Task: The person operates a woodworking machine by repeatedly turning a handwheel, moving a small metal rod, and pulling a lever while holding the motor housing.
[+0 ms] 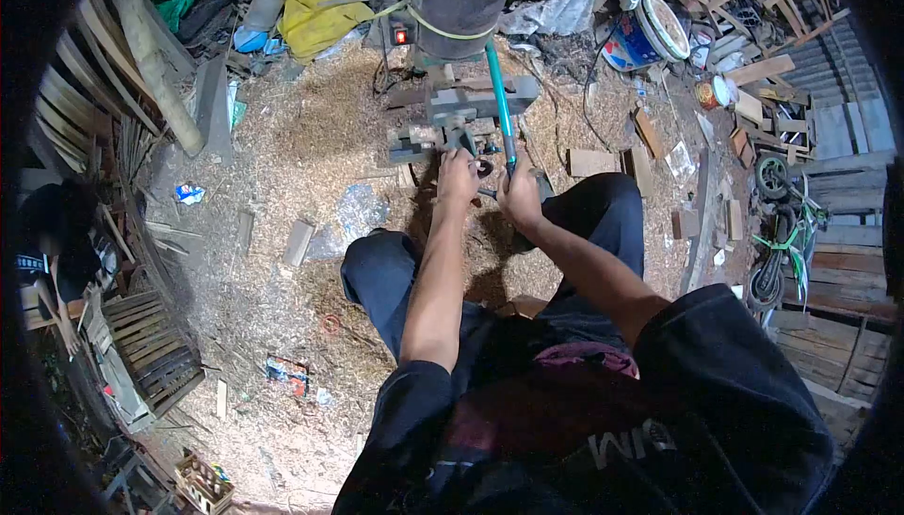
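In the middle stands a machine with a dark rounded housing point(461, 2) and grey metal parts point(490, 99) below it. A long teal handle point(499, 91) slants down from under the housing. Around its lower end my right hand point(520, 193) is closed. My left hand point(457, 174) is just left of it, fingers curled at the front of the grey metal parts; what they grip is hidden. Close to the left fingers sits a small dark round part point(484, 168). Both hands are between my knees.
Wood shavings cover the ground point(282, 157). A lit red switch point(400, 36) is beside the housing. Wood blocks point(591, 163) lie right of my knee. Farther out are a paint bucket point(645, 40), a green motorbike point(786, 242) and, at far left, another person point(61, 233).
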The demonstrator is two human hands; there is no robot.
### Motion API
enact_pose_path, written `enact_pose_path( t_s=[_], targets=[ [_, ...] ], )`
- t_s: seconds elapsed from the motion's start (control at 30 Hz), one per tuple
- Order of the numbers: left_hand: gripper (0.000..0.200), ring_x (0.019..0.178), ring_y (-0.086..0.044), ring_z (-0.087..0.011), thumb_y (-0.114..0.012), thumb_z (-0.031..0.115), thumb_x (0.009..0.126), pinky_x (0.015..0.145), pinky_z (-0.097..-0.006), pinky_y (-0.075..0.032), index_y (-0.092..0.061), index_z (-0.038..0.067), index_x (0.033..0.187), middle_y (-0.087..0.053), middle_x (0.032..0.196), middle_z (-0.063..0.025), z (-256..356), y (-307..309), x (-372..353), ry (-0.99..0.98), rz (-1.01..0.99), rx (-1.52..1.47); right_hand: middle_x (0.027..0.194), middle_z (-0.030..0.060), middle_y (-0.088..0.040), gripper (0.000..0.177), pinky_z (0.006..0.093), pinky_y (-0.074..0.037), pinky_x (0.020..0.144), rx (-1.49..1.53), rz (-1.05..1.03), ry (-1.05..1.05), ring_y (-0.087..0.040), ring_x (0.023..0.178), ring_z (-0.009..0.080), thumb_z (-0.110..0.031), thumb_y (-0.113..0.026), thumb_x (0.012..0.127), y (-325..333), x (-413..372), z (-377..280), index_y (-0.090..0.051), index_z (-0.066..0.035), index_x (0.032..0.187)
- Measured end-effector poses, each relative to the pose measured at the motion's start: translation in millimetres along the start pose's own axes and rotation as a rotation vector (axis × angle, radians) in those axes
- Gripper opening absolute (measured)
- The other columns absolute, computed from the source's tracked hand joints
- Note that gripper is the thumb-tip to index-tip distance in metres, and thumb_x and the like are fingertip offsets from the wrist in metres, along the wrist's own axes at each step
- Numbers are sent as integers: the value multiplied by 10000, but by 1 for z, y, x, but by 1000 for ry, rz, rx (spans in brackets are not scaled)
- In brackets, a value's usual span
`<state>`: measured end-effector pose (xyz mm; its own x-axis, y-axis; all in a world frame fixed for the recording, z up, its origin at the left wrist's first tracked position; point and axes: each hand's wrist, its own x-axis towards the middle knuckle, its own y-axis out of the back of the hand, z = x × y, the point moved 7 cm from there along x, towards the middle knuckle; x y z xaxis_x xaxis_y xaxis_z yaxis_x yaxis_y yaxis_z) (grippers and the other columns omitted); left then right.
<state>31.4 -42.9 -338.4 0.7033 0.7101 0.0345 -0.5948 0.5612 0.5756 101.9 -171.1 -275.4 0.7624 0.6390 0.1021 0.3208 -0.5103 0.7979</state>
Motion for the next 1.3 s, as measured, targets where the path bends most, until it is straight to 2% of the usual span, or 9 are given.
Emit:
enact_pose_path(
  t_s=[0.23,0.33,0.4,0.67,0.7,1.07,1.2,1.23,1.3],
  targets=[
    [137,977,-552,-414,-627,21,797,866,-495,-463,-592,10,929,-589,978,-202,-2,4,0,-1,40,-21,815,320,-592,420,564,-453,620,38,29,2,-583,731,529,-138,-542,946,-44,5,32,-383,67,1275],
    [126,955,-557,-418,-631,25,806,847,-494,-462,-597,11,927,-590,957,-201,-3,1,-4,-21,37,-29,829,320,-631,468,601,-465,643,19,110,27,-618,750,517,-301,-528,968,-58,4,48,-401,-9,1310],
    [124,950,-559,-418,-638,30,808,840,-492,-461,-600,11,924,-590,947,-201,-3,0,-1,-12,35,-41,842,320,-629,444,605,-463,651,66,-6,-120,-618,758,513,-304,-524,973,-72,7,60,-419,-12,1289],
    [118,931,-565,-419,-640,35,818,836,-489,-463,-602,7,927,-587,934,-205,-2,-2,-3,-19,28,-42,914,286,-633,394,563,-496,685,168,21,-70,-616,828,504,-221,-495,984,-73,10,55,-423,0,1303],
    [120,931,-566,-421,-640,35,818,838,-490,-462,-601,6,928,-586,933,-207,-2,-1,-1,-27,33,-46,931,306,-630,431,551,-505,692,177,99,45,-616,836,505,-201,-496,979,-80,10,60,-398,25,1333],
    [135,941,-613,-391,-629,62,865,838,-440,-488,-634,13,991,-615,963,-192,-2,7,-6,-57,77,-107,911,325,-632,439,579,-488,708,287,14,-62,-615,820,523,-204,-475,984,-60,8,48,-379,6,1357],
    [214,997,-631,-353,-609,102,907,876,-402,-496,-631,32,1109,-638,1034,-179,-13,6,-23,-38,118,-102,1267,366,-475,445,547,-471,848,376,163,261,-541,1078,520,-73,-499,942,11,-1,0,-378,-11,1366],
    [220,994,-641,-332,-604,114,920,870,-387,-504,-627,29,1122,-643,1038,-180,-17,5,-24,-50,146,-80,1415,352,-311,451,518,-449,940,449,-11,159,-467,1185,526,21,-497,895,24,-2,-7,-423,-19,1338],
    [270,1010,-639,-337,-573,116,942,868,-392,-509,-578,32,1199,-644,1079,-185,-15,10,-29,-86,163,-17,1434,353,-278,406,498,-455,954,287,76,342,-474,1183,525,44,-496,876,69,-1,-39,-481,-9,1278]
  ],
)
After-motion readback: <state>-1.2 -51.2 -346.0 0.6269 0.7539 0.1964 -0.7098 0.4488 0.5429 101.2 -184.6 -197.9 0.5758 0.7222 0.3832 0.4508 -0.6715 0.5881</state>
